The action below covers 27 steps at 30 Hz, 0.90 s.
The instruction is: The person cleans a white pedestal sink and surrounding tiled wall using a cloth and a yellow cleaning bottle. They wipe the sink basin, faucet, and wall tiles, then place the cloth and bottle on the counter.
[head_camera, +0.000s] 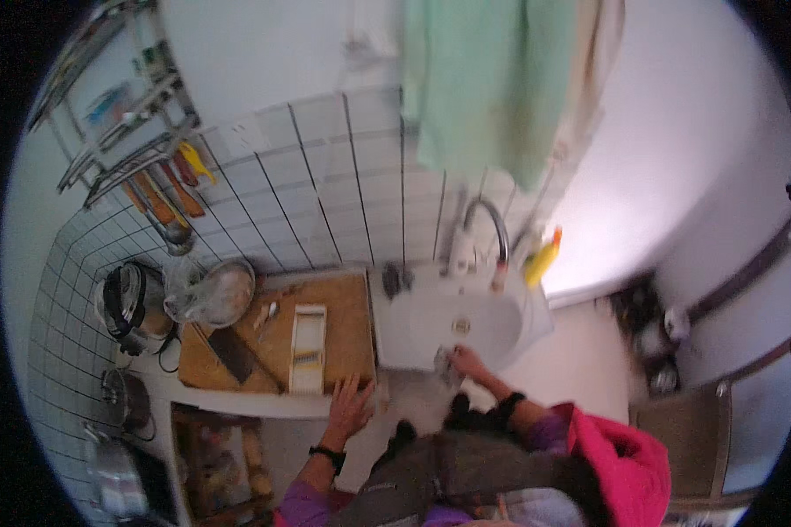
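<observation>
My left hand (351,407) lies with fingers spread on the front right corner of a wooden cutting board (349,316), holding nothing. Just beside it is a white slicer (308,349), flat on the board. A cleaver (234,352) rests further left, with a small peeler-like utensil (268,316) behind it. My right hand (468,362) grips a crumpled greyish cloth or pad (444,361) at the front rim of a white sink (405,323); blur hides its exact kind. A curved faucet (498,221) rises behind the basin.
A bowl (231,290) with a clear plastic bag and a pressure cooker (135,300) stand at left. Utensils (161,197) hang from a wall rack (138,165). A yellow bottle (542,263) stands at the sink's back right. Green cloth (488,85) hangs above.
</observation>
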### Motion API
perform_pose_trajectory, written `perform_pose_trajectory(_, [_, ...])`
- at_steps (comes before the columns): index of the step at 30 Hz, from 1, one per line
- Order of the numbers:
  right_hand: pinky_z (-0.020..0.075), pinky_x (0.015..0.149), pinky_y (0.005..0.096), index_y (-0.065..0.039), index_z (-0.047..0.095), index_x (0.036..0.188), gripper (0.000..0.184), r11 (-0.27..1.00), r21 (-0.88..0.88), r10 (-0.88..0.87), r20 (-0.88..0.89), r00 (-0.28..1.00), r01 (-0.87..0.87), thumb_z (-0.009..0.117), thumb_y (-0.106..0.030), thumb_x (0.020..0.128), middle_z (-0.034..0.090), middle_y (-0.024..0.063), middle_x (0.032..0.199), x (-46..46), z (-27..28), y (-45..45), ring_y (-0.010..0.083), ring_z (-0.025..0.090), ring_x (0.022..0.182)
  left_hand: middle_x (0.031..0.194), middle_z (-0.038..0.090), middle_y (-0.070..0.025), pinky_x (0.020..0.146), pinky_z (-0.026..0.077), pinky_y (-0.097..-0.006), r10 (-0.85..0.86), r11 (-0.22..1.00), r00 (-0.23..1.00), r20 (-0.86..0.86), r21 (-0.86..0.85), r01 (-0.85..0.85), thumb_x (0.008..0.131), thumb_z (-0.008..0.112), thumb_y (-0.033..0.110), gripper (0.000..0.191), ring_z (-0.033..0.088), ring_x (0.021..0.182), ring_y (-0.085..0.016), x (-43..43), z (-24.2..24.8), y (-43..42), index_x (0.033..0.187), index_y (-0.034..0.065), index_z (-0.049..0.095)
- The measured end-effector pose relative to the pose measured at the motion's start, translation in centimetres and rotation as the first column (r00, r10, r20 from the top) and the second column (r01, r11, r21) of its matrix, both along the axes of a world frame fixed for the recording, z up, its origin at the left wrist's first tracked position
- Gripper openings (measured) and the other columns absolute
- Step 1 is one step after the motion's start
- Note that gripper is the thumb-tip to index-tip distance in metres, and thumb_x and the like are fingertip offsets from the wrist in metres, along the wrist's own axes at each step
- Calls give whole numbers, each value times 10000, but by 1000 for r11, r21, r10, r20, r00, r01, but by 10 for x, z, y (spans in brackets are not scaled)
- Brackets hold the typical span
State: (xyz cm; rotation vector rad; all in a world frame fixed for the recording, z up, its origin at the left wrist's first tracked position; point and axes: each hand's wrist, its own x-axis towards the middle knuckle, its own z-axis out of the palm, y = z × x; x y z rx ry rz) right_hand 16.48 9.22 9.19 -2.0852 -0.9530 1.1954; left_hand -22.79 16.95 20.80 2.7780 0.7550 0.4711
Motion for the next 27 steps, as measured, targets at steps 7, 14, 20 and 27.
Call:
perform_pose_trajectory(7, [525, 754, 442, 4, 642, 1094, 437, 897, 66, 432, 86, 898, -438, 596, -385, 902, 664, 203, 991, 45, 95, -62, 329, 645, 834, 1495, 383, -220, 1073, 390, -507, 144, 987, 989, 35, 68, -146, 825, 695, 67, 622, 432, 1321, -414, 20, 19, -12, 1404, 111, 473])
perform_pose_trajectory(14, [486, 602, 355, -9, 631, 1020, 362, 999, 30, 24, -173, 985, -19, 635, -329, 851, 625, 99, 832, 138, 91, -91, 191, 579, 716, 1413, 480, -229, 1025, 436, -490, 223, 974, 967, -121, -15, -226, 826, 663, 32, 399, 500, 1247, -425, 110, 44, -38, 1219, 32, 597])
perform_pose_trajectory(20, [501, 652, 364, 12, 616, 1074, 384, 992, 42, -111, -180, 977, 120, 636, -304, 856, 648, 127, 844, 219, 86, -82, 223, 628, 750, 1297, 569, -215, 964, 480, -471, 204, 972, 913, -353, -36, -231, 877, 600, 84, 349, 555, 1172, -390, 99, -2, -51, 1224, 45, 592])
perform_pose_trajectory(27, [512, 676, 321, 11, 587, 1162, 338, 999, 1, 30, -379, 925, -32, 599, -203, 900, 648, 95, 918, 258, 71, -86, 168, 616, 804, 1243, 623, -184, 899, 510, -452, 643, 758, 733, -225, 51, -650, 898, 611, 92, 236, 607, 1065, -382, 56, -11, -72, 1122, 19, 628])
